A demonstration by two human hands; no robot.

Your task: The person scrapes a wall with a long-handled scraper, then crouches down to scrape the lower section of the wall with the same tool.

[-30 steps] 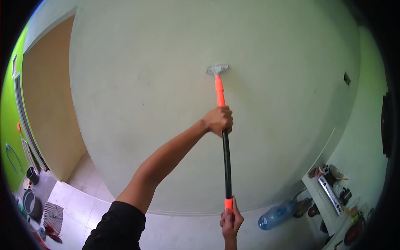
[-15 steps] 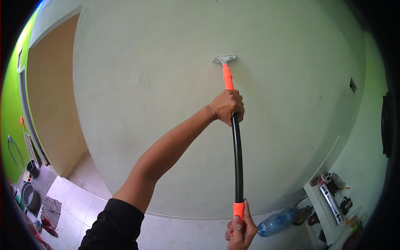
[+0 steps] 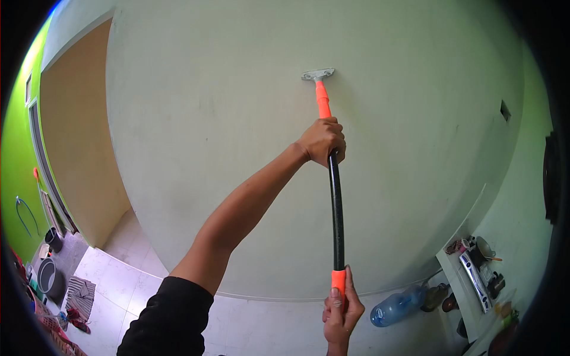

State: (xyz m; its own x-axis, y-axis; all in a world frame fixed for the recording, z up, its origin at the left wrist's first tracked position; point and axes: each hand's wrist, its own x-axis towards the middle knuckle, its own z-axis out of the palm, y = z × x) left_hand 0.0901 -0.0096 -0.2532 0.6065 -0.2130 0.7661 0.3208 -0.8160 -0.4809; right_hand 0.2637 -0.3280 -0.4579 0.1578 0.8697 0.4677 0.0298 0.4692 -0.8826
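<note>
Head view: open wall [image 3: 237, 77] surrounds the scraper head [image 3: 318, 75] at upper centre, doorway [image 3: 77, 130] far left; my left hand [image 3: 323, 141] wraps the shaft [image 3: 336, 207], right hand [image 3: 344, 310] clasps its orange end [image 3: 338, 279].

Pale wall [image 3: 237, 71] ahead; doorway [image 3: 80, 130] at left, bright green wall [image 3: 16, 166] further left; tiled floor [image 3: 267, 323]; bench [image 3: 463, 295] lower right.

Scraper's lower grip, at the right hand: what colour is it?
Bright orange; the lower grip shows best in the head view.
</note>
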